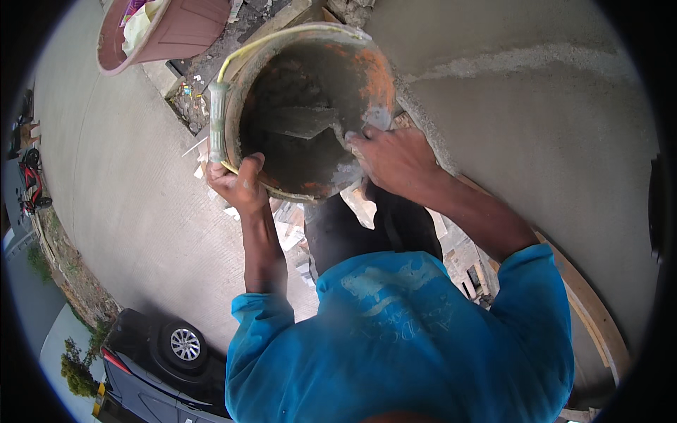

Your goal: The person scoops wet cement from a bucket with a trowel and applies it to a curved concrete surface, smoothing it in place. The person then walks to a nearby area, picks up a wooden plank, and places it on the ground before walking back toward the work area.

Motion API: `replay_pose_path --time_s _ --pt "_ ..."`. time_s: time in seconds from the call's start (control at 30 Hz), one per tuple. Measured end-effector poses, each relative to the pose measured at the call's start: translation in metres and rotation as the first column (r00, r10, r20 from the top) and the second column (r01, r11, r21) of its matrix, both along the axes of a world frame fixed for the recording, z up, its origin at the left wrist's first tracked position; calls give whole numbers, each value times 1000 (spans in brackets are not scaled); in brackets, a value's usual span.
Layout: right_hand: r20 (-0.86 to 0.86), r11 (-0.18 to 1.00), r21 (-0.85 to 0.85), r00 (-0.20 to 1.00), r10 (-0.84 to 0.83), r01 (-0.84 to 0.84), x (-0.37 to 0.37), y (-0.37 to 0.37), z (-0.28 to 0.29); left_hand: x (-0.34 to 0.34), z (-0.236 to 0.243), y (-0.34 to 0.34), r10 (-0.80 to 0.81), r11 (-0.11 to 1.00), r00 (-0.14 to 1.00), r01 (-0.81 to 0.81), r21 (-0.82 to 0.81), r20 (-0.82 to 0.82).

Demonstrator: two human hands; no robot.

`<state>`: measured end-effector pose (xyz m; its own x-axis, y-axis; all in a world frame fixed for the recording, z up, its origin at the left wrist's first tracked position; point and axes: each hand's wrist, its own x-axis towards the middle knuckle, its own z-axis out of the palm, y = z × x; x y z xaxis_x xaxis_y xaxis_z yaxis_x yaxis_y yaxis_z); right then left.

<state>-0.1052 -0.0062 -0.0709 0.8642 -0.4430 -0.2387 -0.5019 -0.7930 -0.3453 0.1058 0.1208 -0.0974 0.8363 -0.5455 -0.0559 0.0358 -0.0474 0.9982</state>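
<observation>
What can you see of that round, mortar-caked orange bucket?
The round, mortar-caked orange bucket looks plastic, orange showing through grey smears. Its mouth faces the camera; its base is hidden. A yellow handle with a pale green tubular sleeve runs along its left side. Inside are grey, wet-looking mortar and a grey-coated trowel. The left hand holds the near-left rim; the right hand is at the right rim, contact unclear.
</observation>
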Motion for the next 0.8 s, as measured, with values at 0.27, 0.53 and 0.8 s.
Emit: replay_pose_path --time_s 0.27,0.53,0.8 --pt "-132 938 343 991 -6 51 -43 -8 -175 -23 -177 -1 -72 987 996 63 148 52" --pt "-240 804 326 866 -438 497 -81 -24 -341 -33 -366 1 34 962 999 -31 270 -6" --pt "100 728 376 756 -647 574 -63 -70 -508 -10 -492 -36 189 944 977 -152 294 -99"
